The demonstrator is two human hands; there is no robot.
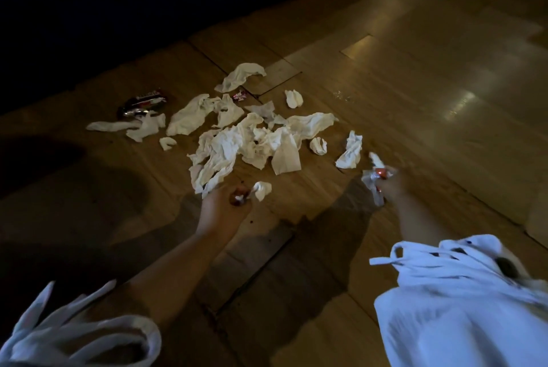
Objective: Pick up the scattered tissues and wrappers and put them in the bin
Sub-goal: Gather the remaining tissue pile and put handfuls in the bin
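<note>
Left hand (222, 206) is pinching a crumpled white tissue wad (262, 190). Right hand (391, 185) is gripping blurred tissue (370, 182), half hiding an orange wrapper (380, 172).

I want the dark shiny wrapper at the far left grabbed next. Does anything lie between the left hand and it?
Only flat litter: a small tissue wad and a crumpled tissue against the near edge of the wrapper. Nothing tall. The left hand holds a tissue scrap, though.
</note>
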